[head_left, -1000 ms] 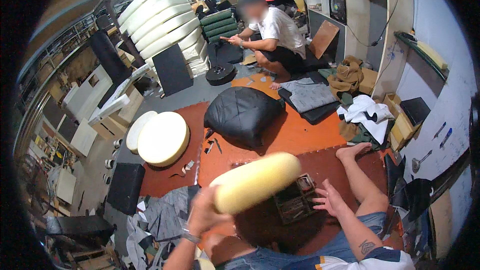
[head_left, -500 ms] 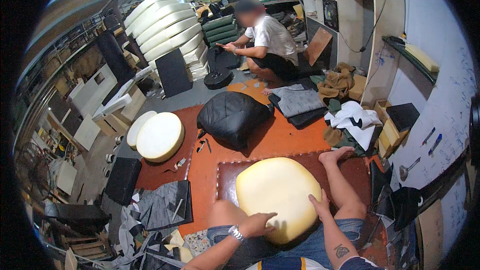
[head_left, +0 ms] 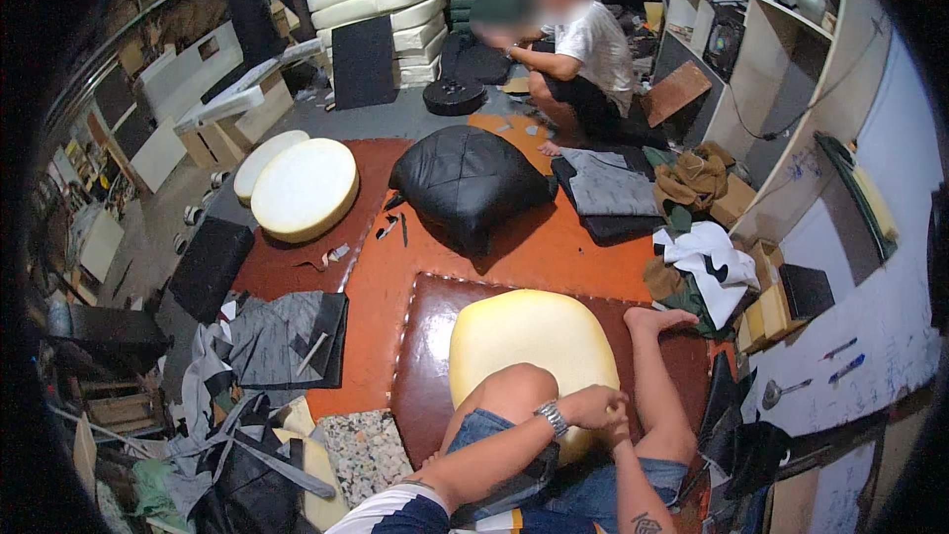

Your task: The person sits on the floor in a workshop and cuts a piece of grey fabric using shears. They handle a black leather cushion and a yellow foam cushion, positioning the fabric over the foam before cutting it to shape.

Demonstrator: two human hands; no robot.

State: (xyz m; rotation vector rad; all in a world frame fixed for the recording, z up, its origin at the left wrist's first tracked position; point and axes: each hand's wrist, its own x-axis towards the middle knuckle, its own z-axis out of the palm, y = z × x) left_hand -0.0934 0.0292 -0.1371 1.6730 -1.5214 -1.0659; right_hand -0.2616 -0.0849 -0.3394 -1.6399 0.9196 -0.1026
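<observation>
Left hand (head_left: 593, 405): fingers curled at near edge of foam cushion (head_left: 529, 341), grip undeterminable | Right hand (head_left: 621, 427): touching left hand, closure undeterminable | Cushion: lower centre, flat on brown leather panel (head_left: 420, 376)

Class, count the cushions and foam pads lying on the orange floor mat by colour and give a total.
Pale yellow square foam cushion by the hands: 1
Cream round foam pads: 2
Black quilted leather cushion: 1
Total: 4
</observation>
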